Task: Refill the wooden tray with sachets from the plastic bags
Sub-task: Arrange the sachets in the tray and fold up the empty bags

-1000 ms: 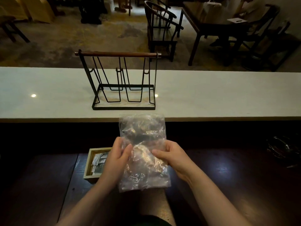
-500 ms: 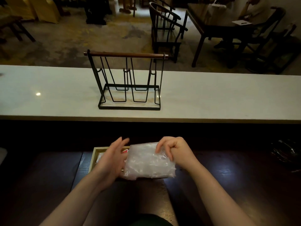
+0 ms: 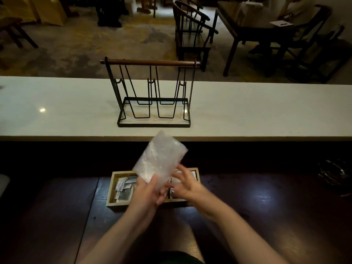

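A clear plastic bag (image 3: 160, 159) is held upside down and tilted over the wooden tray (image 3: 111, 195), which rests on the dark table. My left hand (image 3: 147, 193) grips the bag's lower end. My right hand (image 3: 185, 185) hovers just right of the bag's mouth with fingers spread, blurred by motion. Several sachets (image 3: 124, 186) lie in the tray's left part; small ones show near my right fingers (image 3: 171, 188). The tray's middle and right are mostly hidden by my hands.
A black wire rack (image 3: 152, 96) with a wooden top bar stands on the pale counter (image 3: 257, 111) beyond the tray. A dark round object (image 3: 335, 172) sits at the table's far right. Chairs and tables fill the room behind.
The bag went from upright in both hands, to lying flat over the tray, to tipped upside down above it. My right hand has let go of it and opened.
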